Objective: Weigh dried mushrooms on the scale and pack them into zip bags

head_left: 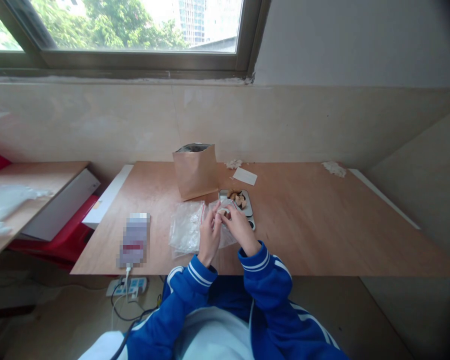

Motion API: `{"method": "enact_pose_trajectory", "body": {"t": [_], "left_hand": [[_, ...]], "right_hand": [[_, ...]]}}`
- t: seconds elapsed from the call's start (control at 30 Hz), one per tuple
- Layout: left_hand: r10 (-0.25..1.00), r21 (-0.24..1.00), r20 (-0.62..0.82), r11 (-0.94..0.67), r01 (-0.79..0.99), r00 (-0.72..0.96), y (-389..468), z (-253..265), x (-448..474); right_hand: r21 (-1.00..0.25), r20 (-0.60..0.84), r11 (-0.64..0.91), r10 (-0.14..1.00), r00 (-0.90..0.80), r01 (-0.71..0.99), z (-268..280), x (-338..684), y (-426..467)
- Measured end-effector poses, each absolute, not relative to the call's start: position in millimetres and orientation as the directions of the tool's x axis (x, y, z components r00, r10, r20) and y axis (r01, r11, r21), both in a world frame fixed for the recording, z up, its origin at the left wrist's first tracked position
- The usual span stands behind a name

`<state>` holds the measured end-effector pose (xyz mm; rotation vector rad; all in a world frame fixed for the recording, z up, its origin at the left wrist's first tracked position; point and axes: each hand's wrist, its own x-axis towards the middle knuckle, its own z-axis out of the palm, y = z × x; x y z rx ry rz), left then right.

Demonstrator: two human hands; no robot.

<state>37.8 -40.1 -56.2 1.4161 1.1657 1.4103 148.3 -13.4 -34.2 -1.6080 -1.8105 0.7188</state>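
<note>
The left hand (209, 235) is holding a small, clear plastic zip bag (227, 239) near its mouth, fingers nearly closed on the thin film. The right hand (243, 231) is meeting it there, thumb and fingertips drawn together on a small tan piece (222, 212) at the opening — how much of the piece is inside, cannot tell. The bag is hanging between both hands, above the near part of a brown wooden tabletop (315, 230).

Just beyond the hands, a flat, silver-and-white scale (249, 207) is carrying a cluster of brown, irregular dried pieces (237, 198). To the left, a stack of clear plastic bags with a red seal line (185, 229) is lying flat. Behind, an open brown kraft-paper pouch (195, 172) is standing upright; a white rectangular card (245, 176) is lying right of it — near some crumpled whitish scraps (233, 164).
</note>
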Motion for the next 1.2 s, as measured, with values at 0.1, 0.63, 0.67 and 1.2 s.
{"method": "enact_pose_trajectory", "body": {"t": [0.1, 0.63, 0.67, 1.2], "left_hand": [[0.975, 0.980, 0.198, -0.193, 0.049, -0.105, -38.4, -60.2, 38.2], [0.968, 0.999, -0.034, 0.039, 0.015, -0.249, -33.4, -60.3, 21.8], [0.970, 0.999, -0.027, 0.032, 0.018, -0.242, -33.4, -59.8, 21.9], [0.980, 0.995, 0.073, -0.060, 0.077, -0.185, -32.8, -64.4, 22.5]], "right_hand": [[-0.749, 0.086, 0.087, 0.996, -0.034, 0.657, -26.9, 150.2, -16.0], [-0.607, 0.428, 0.198, 0.897, 0.107, 0.770, -132.2, 193.3, 42.9], [-0.602, 0.434, 0.193, 0.894, 0.115, 0.775, -136.3, 194.1, 43.4], [-0.970, 0.241, 0.238, 0.937, 0.253, 0.044, -44.9, 177.5, 4.6]]}}
